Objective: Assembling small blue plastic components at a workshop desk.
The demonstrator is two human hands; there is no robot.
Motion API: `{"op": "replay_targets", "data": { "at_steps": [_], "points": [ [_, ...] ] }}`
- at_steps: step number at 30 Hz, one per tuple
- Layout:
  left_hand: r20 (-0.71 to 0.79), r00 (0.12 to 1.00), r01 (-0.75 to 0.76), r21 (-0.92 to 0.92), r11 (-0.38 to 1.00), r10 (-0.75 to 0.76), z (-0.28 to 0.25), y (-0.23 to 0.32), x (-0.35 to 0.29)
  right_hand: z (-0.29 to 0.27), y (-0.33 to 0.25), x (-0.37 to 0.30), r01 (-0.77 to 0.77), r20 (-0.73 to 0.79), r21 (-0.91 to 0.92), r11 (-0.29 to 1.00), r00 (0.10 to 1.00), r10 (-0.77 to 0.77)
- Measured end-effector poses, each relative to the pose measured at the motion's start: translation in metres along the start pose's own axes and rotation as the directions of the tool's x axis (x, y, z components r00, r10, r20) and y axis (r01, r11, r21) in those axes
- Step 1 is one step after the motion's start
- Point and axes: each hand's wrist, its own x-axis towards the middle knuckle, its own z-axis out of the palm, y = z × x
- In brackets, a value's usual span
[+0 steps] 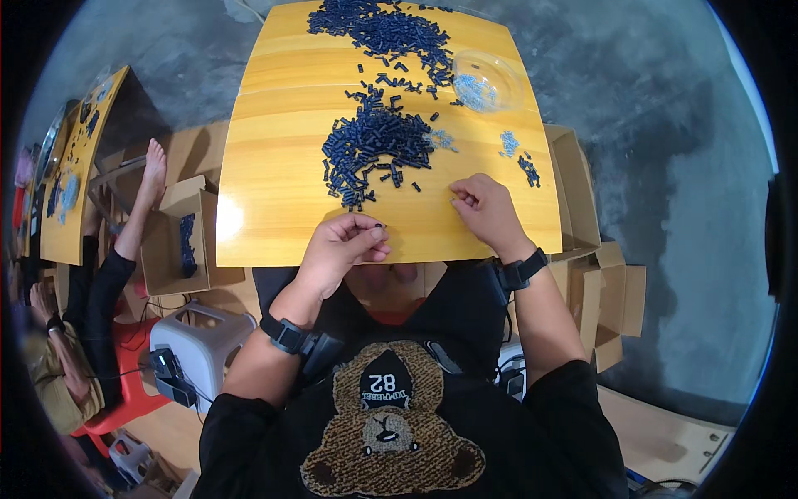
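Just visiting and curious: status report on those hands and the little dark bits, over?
Left hand pinching one small dark piece, fingers closed. Right hand curled on the yellow table, contents hidden. Pile of dark pieces just ahead, nothing between.

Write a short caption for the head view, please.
Left hand pinches a small dark piece; right hand rests on the yellow table.

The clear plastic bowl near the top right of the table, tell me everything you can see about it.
The clear plastic bowl is round, shallow and see-through, with a thin glossy rim. It sits upright on the yellow wooden table, near the far right edge. Inside lies a small heap of pale blue bits. The big pile of dark blue pieces reaches its left side. Neither hand touches it.
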Motion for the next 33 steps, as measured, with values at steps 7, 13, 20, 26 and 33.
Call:
{"op": "replay_targets", "data": {
  "at_steps": [7,13,20,26,33],
  "points": [
    [0.012,1.000,-0.023,-0.019,1.000,0.023,0.000,-0.001,0.002,-0.006,0.002,-0.009,0.000,-0.064,-0.017,1.000,0.998,-0.001],
    [0.003,1.000,-0.021,-0.020,1.000,0.021,-0.003,-0.004,0.002,-0.003,0.000,-0.009,0.042,-0.036,0.003,0.999,0.998,-0.042],
    [0.002,1.000,-0.018,0.013,1.000,0.018,-0.001,-0.004,0.002,0.000,0.002,-0.007,0.091,0.003,-0.053,0.994,0.996,-0.091],
    [0.013,0.999,-0.037,-0.016,0.999,0.037,-0.001,-0.004,0.002,0.004,-0.007,-0.006,0.192,0.049,-0.195,0.962,0.981,-0.186],
    [0.008,0.999,-0.040,-0.011,0.999,0.040,-0.001,-0.005,0.002,0.000,-0.020,-0.019,-0.020,-0.003,0.011,1.000,1.000,0.020]
  ]
}}
